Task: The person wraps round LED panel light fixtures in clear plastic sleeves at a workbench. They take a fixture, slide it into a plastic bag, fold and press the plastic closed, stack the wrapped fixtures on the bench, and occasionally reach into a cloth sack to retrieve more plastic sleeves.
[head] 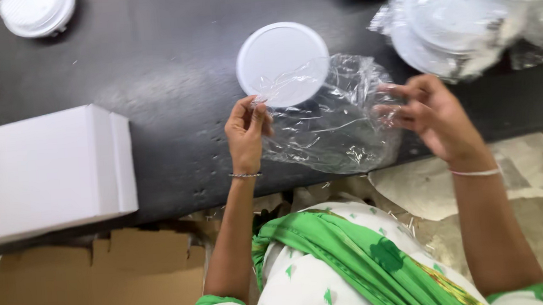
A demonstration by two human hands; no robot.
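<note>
clear plastic bag (330,120) is being held stretched between both hands just above the dark desk (164,71). the left hand (246,132) is pinching one edge of the film with fingers closed on it; the right hand (425,113) is gripping the opposite edge with fingers curled, apparently keeping the mouth spread. a white round disc (282,62) is lying flat on the desk, its lower edge overlapped by the bag and within easy reach. a white box (56,171) is sitting at the left edge of the desk, and a pile of wrapped discs (459,18) is waiting at the upper right.
</note>
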